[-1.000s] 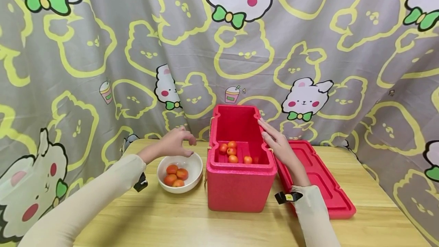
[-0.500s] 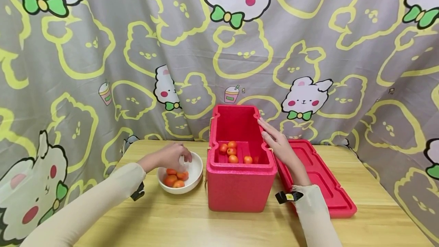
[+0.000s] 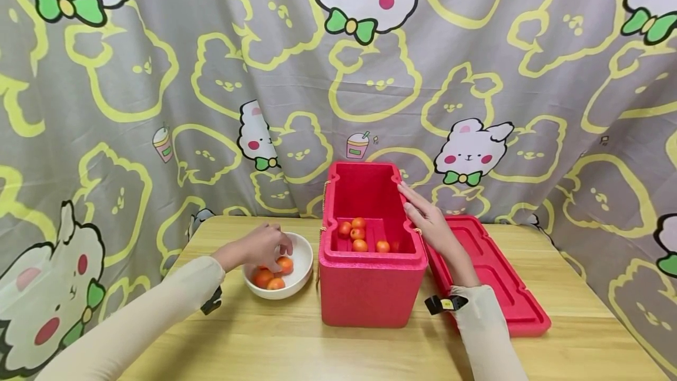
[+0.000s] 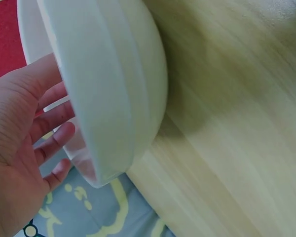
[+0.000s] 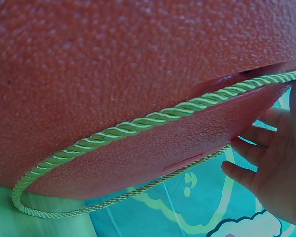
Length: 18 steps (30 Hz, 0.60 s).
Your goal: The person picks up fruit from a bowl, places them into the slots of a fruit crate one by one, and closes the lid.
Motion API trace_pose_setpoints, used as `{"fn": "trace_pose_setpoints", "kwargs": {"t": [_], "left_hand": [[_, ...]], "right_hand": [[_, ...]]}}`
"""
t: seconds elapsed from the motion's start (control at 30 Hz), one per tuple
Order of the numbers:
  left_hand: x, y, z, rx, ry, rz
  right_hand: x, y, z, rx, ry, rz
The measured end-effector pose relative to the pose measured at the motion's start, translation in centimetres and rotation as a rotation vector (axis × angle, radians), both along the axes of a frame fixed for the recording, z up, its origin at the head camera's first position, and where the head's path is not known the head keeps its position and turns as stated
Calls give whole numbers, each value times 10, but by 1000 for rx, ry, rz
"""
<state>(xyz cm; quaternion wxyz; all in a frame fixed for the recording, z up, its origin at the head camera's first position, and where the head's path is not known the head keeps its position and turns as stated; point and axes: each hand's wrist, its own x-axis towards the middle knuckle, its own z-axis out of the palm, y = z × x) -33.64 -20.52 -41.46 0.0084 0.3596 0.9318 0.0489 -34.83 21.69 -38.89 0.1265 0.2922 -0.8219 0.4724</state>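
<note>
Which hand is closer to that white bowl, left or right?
Left. The left hand reaches into the white bowl, over the orange-red fruits; the right hand rests at the right edge of the red box, which stands between it and the bowl.

Left hand [image 3: 260, 246] is now down in the white bowl [image 3: 303, 258] instead of hovering above, and one orange fruit [image 3: 286, 266] sits a bit further right.
</note>
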Motion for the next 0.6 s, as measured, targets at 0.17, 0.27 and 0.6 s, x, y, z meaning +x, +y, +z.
{"fn": "trace_pose_setpoints", "kwargs": {"t": [0.17, 0.27, 0.6], "left_hand": [[0, 1, -5, 8, 13, -5], [0, 2, -7, 16, 13, 2], [-5, 4, -10, 68, 37, 25]], "right_hand": [[1, 0, 1, -5, -8, 2], [1, 0, 1, -5, -10, 1], [1, 0, 1, -6, -10, 2]]}}
